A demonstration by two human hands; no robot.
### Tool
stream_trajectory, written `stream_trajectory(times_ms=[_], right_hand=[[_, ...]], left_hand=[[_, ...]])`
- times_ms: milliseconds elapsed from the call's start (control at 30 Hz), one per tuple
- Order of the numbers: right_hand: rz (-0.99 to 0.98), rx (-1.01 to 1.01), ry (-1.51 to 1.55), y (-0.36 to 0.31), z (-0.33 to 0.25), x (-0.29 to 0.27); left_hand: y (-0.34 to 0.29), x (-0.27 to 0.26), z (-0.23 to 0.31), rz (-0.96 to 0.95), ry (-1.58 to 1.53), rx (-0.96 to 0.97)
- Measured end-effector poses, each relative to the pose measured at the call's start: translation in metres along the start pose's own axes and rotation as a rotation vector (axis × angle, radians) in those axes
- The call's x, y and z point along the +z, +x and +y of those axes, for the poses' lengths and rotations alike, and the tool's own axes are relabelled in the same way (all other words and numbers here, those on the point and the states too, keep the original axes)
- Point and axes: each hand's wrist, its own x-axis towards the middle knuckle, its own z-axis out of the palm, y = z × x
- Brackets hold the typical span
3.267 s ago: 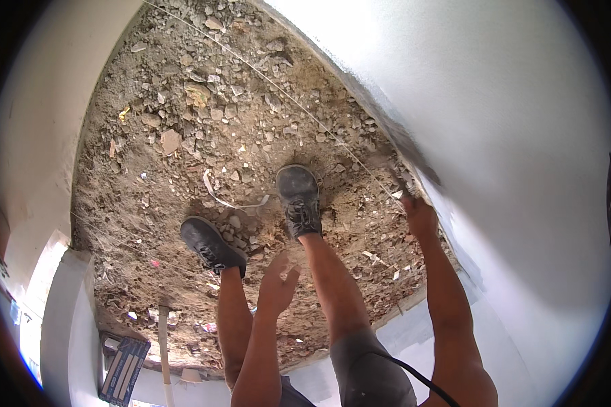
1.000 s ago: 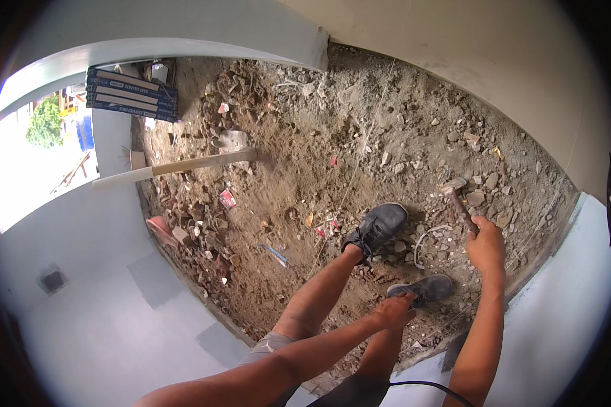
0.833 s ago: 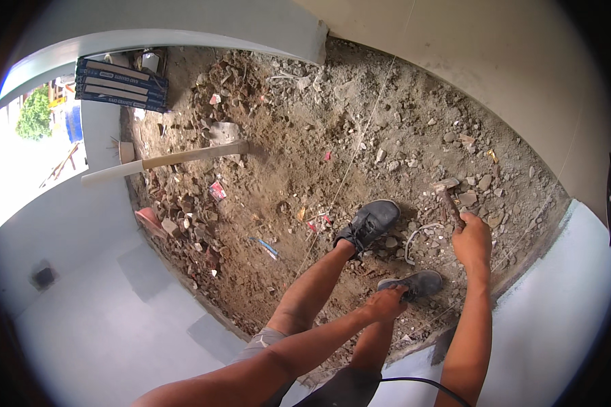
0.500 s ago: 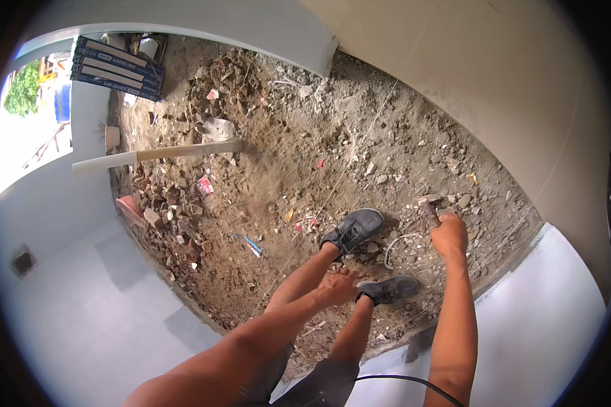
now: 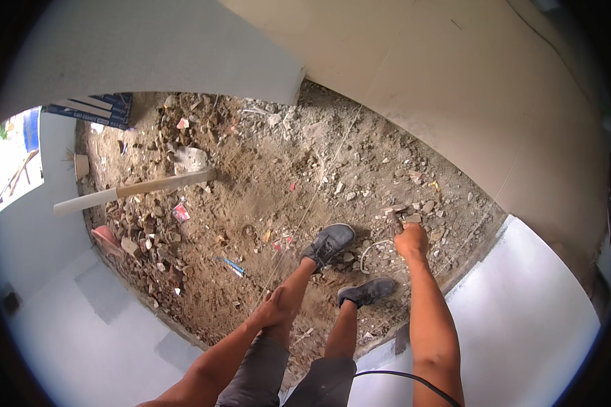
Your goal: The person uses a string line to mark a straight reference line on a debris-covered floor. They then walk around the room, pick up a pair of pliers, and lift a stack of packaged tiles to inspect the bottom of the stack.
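My right hand is closed round a short dark brown handled tool, held low over the rubble; its pale far end blends into the stones, so its kind is unclear. My left hand rests on my left leg near the knee, fingers stretched along it, holding nothing. Both my shoes, the upper one and the lower one, stand on the soil between the hands. A thin string runs across the ground beyond the left leg. A curved white strip lies between the shoes and the right hand.
A hoe with a long wooden handle lies at the left, its head in the soil. Broken bricks heap along the left wall. Blue boxes are stacked far left. A beige wall and a white wall bound the right.
My left hand has moved back from above the lower shoe onto my left leg. The view has shifted, while my right hand keeps its grip near the same stones.
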Motion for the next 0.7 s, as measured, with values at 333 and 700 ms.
stream_trajectory(times_ms=[333,700], right_hand=[[-0.046,0.028,-0.027,0.0,-0.014,-0.007],[0.018,0.003,0.035,0.006,-0.022,-0.01]], left_hand=[[0.096,-0.049,0.024,0.156,0.09,-0.081],[0.281,-0.13,0.171,0.457,0.121,0.145]])
